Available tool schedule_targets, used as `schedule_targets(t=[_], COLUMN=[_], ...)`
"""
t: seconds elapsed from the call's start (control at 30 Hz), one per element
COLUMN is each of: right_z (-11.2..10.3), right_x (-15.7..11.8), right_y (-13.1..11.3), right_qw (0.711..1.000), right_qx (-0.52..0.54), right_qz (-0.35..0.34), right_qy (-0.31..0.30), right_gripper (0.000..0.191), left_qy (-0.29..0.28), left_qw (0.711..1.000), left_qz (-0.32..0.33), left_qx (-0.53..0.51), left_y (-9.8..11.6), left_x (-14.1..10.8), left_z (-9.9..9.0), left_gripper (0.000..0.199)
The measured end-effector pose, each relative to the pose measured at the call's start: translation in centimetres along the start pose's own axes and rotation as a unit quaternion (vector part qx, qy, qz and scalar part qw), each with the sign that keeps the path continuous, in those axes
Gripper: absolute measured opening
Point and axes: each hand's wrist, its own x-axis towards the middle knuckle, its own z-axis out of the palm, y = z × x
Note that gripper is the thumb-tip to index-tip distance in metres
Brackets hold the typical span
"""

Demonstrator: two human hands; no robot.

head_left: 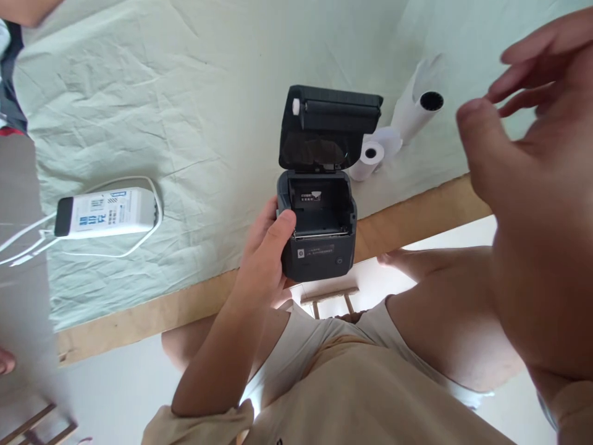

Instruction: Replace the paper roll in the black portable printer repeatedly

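My left hand [269, 253] grips the left side of a small black printer [319, 259], thumb on its top edge. The printer's lid stands raised, and the compartment inside holds no roll. My right hand [532, 117] is lifted at the upper right, fingers apart and somewhat blurred, holding nothing. Between the printer and my right hand, a small white paper roll [365, 162] lies beside the lid. A larger white roll [412, 114] with a dark core and a loose sheet edge is just beyond it.
A white power strip [111, 211] with white cables lies on the pale green cloth [208, 123] at left. The table's wooden edge [185, 309] runs across in front of my legs. Part of another person's arm [32, 9] shows at the top left. Wooden stool parts are below.
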Motion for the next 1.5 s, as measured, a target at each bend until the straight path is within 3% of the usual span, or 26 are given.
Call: schedule_targets(t=[0.1, 0.23, 0.37, 0.57, 0.67, 0.83, 1.07, 1.17, 1.27, 1.5], right_z=[1.4, 3.8, 3.5, 2.6, 2.7, 2.7, 2.9, 3.1, 3.2, 3.3], right_x=[2.0, 3.6, 3.1, 1.7, 1.6, 1.5, 1.5, 1.4, 1.4, 1.9], right_y=[1.3, 1.7, 1.6, 2.1, 2.7, 3.2, 2.3, 2.5, 2.5, 2.3], right_qw=[0.996, 0.991, 0.991, 0.984, 0.988, 0.989, 0.989, 0.991, 0.992, 0.993], right_qx=[-0.044, -0.07, -0.025, -0.075, -0.073, 0.023, -0.038, 0.028, 0.062, -0.064], right_qz=[0.02, 0.042, 0.048, -0.01, 0.0, 0.022, 0.054, 0.049, 0.023, 0.058], right_qy=[-0.069, -0.11, -0.121, -0.161, -0.139, -0.141, -0.131, -0.123, -0.11, -0.082], right_gripper=[0.062, 0.055, 0.05, 0.041, 0.044, 0.086, 0.073, 0.084, 0.081, 0.059], left_qy=[0.0, -0.001, -0.004, 0.0, 0.002, -0.012, -0.029, -0.038, -0.028, -0.001], left_qw=[1.0, 1.0, 1.0, 1.0, 0.999, 0.999, 0.999, 0.999, 0.999, 1.0], left_qz=[-0.012, -0.014, 0.005, -0.011, -0.024, -0.019, -0.007, -0.003, 0.0, -0.005], left_qx=[0.003, 0.003, -0.007, -0.018, -0.024, -0.026, -0.027, -0.024, -0.016, -0.012], left_y=[0.1, 0.2, 0.0, 0.1, 0.3, 0.4, 0.0, -0.1, -0.1, 0.0], left_x=[0.0, 0.0, 0.1, -0.1, -0.2, -0.2, 0.0, 0.1, 0.1, -0.2], left_z=[0.0, 0.1, -0.2, -0.2, -0.1, 0.0, -0.6, -0.7, -0.5, -0.2], left_gripper=[0.059, 0.061, 0.052, 0.05, 0.048, 0.045, 0.042, 0.043, 0.045, 0.046])
